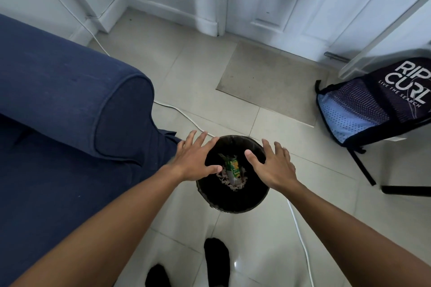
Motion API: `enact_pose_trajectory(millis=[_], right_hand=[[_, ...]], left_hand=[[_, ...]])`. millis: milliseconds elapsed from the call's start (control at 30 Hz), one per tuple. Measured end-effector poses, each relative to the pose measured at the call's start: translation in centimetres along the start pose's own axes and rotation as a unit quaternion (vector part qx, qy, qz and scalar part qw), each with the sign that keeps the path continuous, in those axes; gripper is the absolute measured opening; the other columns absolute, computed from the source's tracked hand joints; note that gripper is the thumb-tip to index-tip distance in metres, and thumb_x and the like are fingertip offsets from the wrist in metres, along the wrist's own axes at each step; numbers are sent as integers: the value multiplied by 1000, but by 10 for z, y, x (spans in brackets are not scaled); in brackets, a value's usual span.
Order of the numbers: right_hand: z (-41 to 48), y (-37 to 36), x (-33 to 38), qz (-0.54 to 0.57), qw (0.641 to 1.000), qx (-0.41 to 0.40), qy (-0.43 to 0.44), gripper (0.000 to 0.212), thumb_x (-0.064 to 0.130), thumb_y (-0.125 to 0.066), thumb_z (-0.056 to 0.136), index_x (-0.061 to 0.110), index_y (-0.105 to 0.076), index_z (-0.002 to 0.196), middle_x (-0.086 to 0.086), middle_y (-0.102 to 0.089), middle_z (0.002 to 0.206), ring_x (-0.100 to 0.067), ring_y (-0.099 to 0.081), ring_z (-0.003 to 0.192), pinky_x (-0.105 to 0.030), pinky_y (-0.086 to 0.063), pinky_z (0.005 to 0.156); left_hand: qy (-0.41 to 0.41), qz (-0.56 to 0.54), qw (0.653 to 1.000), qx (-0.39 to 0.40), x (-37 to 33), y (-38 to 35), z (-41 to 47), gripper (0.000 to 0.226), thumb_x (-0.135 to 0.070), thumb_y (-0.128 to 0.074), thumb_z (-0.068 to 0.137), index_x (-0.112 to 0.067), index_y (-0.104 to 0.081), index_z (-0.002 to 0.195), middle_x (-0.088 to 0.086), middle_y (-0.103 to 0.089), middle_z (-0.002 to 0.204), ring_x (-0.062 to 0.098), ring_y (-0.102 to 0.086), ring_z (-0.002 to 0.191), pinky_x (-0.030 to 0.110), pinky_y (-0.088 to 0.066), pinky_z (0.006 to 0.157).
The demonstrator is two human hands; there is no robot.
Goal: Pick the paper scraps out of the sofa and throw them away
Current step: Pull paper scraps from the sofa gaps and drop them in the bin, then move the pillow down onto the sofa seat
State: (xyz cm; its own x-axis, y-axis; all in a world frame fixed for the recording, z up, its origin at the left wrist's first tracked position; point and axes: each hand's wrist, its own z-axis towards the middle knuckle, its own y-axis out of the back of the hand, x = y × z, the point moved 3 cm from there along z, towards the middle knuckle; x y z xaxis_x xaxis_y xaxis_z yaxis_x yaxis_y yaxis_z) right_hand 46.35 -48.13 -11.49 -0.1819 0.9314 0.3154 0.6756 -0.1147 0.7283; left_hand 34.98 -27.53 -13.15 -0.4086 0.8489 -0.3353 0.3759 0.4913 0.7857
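Note:
A round black waste bin (233, 200) stands on the tiled floor beside the arm of the blue sofa (70, 109). Inside it lie pale paper scraps (229, 180) and a green carton (233, 165). My left hand (194, 161) hovers over the bin's left rim, palm down, fingers spread, holding nothing. Over the right rim, my right hand (272, 165) is spread the same way and also empty. No scraps show on the visible part of the sofa.
A white cable (300, 237) runs across the floor past the bin. A dark backpack (377, 102) leans on a black chair frame (363, 168) at the right. A beige doormat (268, 81) lies before white doors. My feet in black socks (217, 261) stand behind the bin.

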Motion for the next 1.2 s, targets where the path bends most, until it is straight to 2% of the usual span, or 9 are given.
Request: enact_pose_trajectory(millis=[433,600,900,1200], right_hand=[[-3,15,40,-25,999,-12,34,85,79,-29,87,33,-13,157,-7,-5,166,-30,1,152,-57,-13,119],[-11,43,83,-62,994,-37,80,85,80,-27,87,33,-14,157,-9,-8,166,-31,-2,152,-59,-14,118],[-46,119,211,-109,973,-96,180,84,80,-26,86,34,-14,155,-9,-8,166,-32,-3,152,-57,-12,119],[-98,150,365,-145,938,-109,297,90,83,-24,83,34,-10,157,-8,-4,166,-33,-1,152,-57,-10,119]], left_hand=[[13,6,999,-43,20,26,-16,87,-69,-52,84,-41,-7,154,1,0,166,29,15,150,57,-4,117],[20,5,996,-88,32,69,-41,84,-69,-49,86,-42,-7,154,0,0,167,28,14,151,54,-3,117],[93,14,976,-199,77,202,-121,80,-68,-42,90,-37,-9,156,-2,-1,167,27,15,151,53,-6,118],[190,1,939,-285,150,288,-244,78,-69,-39,91,-39,-8,156,-2,-2,167,26,15,151,53,-5,118]])
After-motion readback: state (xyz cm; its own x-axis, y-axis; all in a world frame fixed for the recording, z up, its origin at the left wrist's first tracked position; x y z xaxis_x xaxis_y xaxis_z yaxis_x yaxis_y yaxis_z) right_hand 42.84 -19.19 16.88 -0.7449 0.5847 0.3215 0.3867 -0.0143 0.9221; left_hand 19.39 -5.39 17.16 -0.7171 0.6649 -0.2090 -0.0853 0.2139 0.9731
